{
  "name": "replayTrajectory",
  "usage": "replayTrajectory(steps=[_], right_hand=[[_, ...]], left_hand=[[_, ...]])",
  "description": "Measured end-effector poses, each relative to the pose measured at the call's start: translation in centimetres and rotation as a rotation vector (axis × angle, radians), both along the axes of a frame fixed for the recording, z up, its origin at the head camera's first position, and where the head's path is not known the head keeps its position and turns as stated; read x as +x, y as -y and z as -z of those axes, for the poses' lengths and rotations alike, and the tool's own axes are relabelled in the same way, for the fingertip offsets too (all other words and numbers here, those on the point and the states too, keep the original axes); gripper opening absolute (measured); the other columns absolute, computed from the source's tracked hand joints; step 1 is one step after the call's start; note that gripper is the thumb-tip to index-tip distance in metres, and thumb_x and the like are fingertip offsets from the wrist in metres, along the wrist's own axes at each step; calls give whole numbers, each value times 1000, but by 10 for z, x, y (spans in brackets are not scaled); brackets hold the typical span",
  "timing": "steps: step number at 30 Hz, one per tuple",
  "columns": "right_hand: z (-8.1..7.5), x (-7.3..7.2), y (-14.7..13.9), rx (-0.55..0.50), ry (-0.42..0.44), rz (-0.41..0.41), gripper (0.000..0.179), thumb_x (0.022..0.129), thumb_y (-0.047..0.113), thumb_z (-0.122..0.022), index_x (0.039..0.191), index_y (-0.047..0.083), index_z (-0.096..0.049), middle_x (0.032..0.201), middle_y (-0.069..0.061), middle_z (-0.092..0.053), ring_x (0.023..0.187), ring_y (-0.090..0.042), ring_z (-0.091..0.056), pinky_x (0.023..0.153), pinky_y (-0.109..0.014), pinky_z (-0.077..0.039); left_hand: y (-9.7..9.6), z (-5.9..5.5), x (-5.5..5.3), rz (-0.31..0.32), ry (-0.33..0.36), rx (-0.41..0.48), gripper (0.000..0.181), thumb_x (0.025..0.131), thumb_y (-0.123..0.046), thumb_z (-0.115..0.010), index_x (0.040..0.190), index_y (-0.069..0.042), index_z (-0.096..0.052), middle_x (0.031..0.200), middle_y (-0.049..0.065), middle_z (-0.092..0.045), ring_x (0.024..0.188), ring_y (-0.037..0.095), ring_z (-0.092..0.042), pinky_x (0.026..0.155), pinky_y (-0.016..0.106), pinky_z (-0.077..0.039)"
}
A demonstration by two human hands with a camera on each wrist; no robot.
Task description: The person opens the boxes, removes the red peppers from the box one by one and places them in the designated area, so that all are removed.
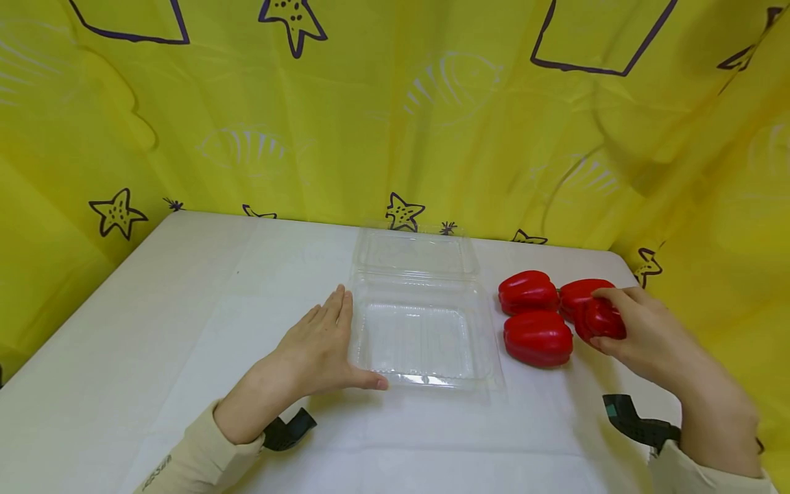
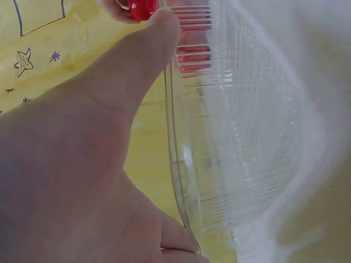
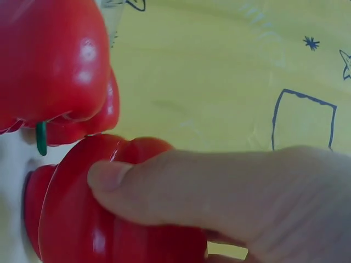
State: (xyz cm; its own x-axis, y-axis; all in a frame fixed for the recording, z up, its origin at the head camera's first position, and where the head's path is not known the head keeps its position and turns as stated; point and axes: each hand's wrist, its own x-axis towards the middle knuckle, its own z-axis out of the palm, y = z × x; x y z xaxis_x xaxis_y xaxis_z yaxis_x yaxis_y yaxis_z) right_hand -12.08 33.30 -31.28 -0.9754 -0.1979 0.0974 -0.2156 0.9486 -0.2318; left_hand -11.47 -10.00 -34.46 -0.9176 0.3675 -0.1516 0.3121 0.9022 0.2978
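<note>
A clear plastic clamshell box (image 1: 413, 336) lies with its lid (image 1: 413, 252) folded back toward the curtain. My left hand (image 1: 317, 346) rests along the box's left side, fingers straight and thumb spread at the near left corner; the left wrist view shows the thumb on the rim (image 2: 174, 137). On the right, my right hand (image 1: 648, 333) grips a red bell pepper (image 1: 600, 319), the thumb across its side in the right wrist view. Close by lie three more red bell peppers, one at the back left (image 1: 527, 292), one in front (image 1: 538, 338) and one behind the held pepper (image 1: 577, 293).
A white cloth covers the table (image 1: 204, 288). Behind it hangs a yellow curtain (image 1: 345, 137) with stars and fish on it, which also runs down both sides. Dark wrist mounts (image 1: 638, 422) sit at both cuffs.
</note>
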Motion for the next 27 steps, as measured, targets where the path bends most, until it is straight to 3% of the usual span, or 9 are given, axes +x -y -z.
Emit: replayTrajectory(steps=[3, 17, 27], right_hand=[[3, -1, -2, -4, 44, 18, 68, 73, 7, -83, 128, -13, -48, 117, -40, -47, 99, -56, -48, 75, -63, -56], [13, -7, -4, -21, 98, 42, 69, 66, 2, -86, 126, -8, -53, 120, -41, -39, 109, -58, -32, 73, -64, -55], [21, -10, -7, -31, 155, 58, 67, 66, 1, -85, 124, -5, -52, 117, -39, -38, 109, -57, -30, 72, -61, -56]], left_hand=[[0, 0, 0, -1, 2, -3, 140, 65, -82, -69, 155, 8, -11, 165, 24, -7, 154, 34, -13, 123, 53, -21], [0, -1, -1, -1, 10, -2, 139, 66, -82, -68, 155, 7, -10, 165, 23, -7, 154, 34, -16, 123, 52, -22], [0, -1, -1, 1, 13, -8, 139, 67, -82, -68, 155, 8, -9, 165, 23, -6, 154, 34, -15, 123, 51, -22]])
